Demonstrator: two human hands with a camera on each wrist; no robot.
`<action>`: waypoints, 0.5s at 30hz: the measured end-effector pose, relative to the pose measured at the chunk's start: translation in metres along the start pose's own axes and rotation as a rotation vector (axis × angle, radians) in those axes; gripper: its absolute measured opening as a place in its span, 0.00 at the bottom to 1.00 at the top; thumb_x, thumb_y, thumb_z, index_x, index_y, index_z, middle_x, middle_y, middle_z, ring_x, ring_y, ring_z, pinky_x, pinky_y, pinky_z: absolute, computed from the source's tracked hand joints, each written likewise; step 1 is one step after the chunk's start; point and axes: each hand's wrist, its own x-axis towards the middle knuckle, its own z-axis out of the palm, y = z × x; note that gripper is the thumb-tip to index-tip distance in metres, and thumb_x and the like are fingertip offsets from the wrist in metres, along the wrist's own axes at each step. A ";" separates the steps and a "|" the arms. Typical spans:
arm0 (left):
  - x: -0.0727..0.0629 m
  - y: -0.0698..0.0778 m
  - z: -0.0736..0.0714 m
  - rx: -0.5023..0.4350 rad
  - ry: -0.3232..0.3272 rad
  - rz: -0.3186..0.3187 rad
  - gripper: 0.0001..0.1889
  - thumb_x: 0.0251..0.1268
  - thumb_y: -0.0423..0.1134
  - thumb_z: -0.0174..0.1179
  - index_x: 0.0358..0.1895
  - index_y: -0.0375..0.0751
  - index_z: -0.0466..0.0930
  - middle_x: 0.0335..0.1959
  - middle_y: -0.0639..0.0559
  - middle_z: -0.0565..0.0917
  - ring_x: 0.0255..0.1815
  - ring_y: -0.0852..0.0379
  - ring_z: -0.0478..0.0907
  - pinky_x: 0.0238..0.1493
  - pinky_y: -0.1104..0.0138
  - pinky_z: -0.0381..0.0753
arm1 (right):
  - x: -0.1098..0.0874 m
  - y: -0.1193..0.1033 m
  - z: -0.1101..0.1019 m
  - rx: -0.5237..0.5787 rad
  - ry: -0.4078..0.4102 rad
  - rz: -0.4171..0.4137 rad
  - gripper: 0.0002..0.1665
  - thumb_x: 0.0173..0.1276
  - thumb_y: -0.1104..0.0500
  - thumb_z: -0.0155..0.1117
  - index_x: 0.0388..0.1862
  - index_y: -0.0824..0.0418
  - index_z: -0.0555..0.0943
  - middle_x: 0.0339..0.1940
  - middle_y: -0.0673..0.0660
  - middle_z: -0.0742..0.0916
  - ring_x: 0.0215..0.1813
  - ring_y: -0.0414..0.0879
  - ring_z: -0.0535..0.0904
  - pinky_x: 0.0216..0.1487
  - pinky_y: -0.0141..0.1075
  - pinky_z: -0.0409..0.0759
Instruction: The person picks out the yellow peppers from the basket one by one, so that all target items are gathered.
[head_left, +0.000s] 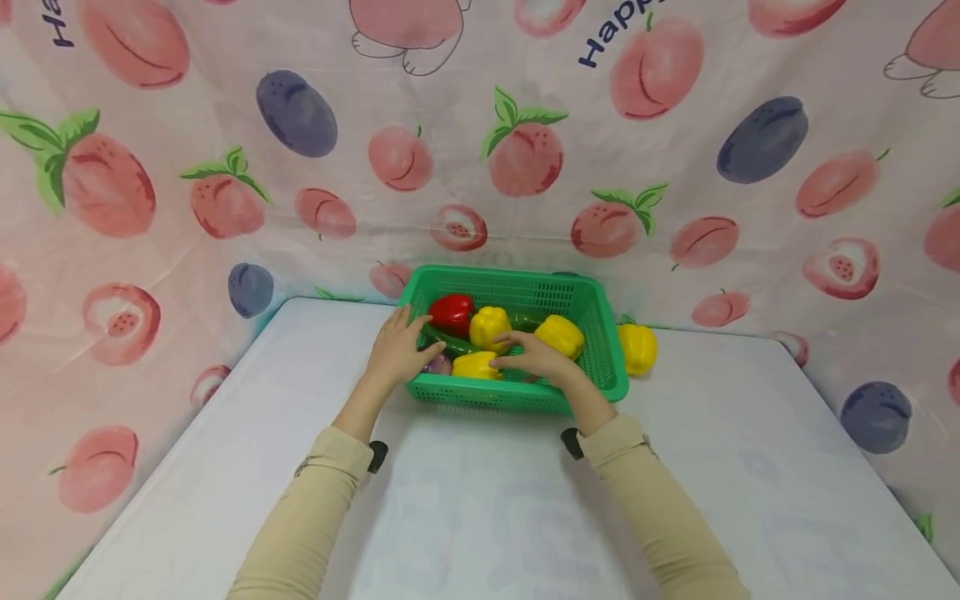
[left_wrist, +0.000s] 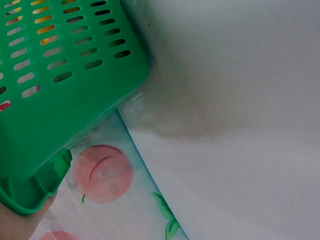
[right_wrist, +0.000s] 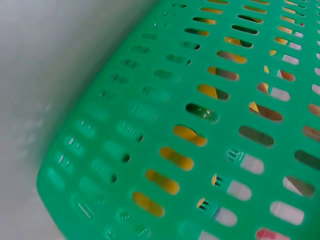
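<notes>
A green plastic basket [head_left: 491, 397] holds a red bell pepper [head_left: 452, 313], several yellow bell peppers [head_left: 561, 335] and long green vegetables [head_left: 448, 341]. A purple round vegetable [head_left: 438, 365] lies at its front left, partly behind the left thumb. Spread over the left rim is my left hand [head_left: 393, 350], which also shows at the basket's corner in the left wrist view. My right hand [head_left: 543, 360] reaches over the front rim, its fingertips beside the front yellow pepper [head_left: 475, 365]; contact is unclear. Only the slotted basket wall [right_wrist: 190, 120] fills the right wrist view.
Another yellow bell pepper [head_left: 639, 350] sits on the white table [head_left: 480, 508], just right of the basket. Behind the table hangs a fruit-printed cloth [head_left: 450, 183], which also lines both sides. The basket stands near the table's back edge.
</notes>
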 end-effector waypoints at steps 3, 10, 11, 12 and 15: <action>0.001 -0.001 0.001 0.001 0.000 -0.001 0.33 0.67 0.55 0.52 0.69 0.39 0.63 0.74 0.32 0.49 0.76 0.37 0.43 0.76 0.48 0.43 | 0.004 -0.002 0.001 -0.014 -0.007 0.008 0.35 0.66 0.54 0.62 0.69 0.59 0.64 0.68 0.64 0.68 0.64 0.61 0.70 0.51 0.51 0.81; 0.003 -0.002 0.002 0.010 -0.003 0.004 0.33 0.67 0.56 0.51 0.69 0.40 0.63 0.74 0.32 0.50 0.77 0.38 0.43 0.76 0.48 0.44 | 0.008 -0.003 0.003 -0.015 -0.025 0.022 0.36 0.66 0.54 0.62 0.70 0.61 0.62 0.69 0.66 0.66 0.65 0.62 0.69 0.54 0.52 0.79; 0.003 -0.002 0.002 0.009 0.000 0.005 0.33 0.67 0.56 0.51 0.69 0.40 0.63 0.74 0.32 0.50 0.76 0.37 0.43 0.76 0.48 0.45 | 0.008 -0.004 0.004 -0.014 -0.031 0.029 0.37 0.66 0.54 0.61 0.70 0.61 0.62 0.69 0.66 0.66 0.65 0.62 0.68 0.55 0.53 0.78; 0.003 -0.002 0.002 0.011 0.002 0.004 0.33 0.67 0.55 0.52 0.68 0.40 0.63 0.74 0.32 0.50 0.76 0.37 0.43 0.76 0.48 0.45 | 0.008 -0.004 0.004 -0.016 -0.034 0.036 0.37 0.65 0.53 0.62 0.70 0.60 0.62 0.69 0.65 0.66 0.65 0.62 0.68 0.56 0.53 0.78; 0.002 -0.002 0.002 0.009 0.007 0.004 0.32 0.67 0.55 0.52 0.68 0.40 0.64 0.74 0.32 0.51 0.76 0.37 0.44 0.76 0.48 0.46 | 0.011 -0.004 0.006 -0.021 -0.041 0.056 0.37 0.65 0.52 0.62 0.70 0.58 0.63 0.70 0.64 0.67 0.64 0.61 0.70 0.57 0.54 0.76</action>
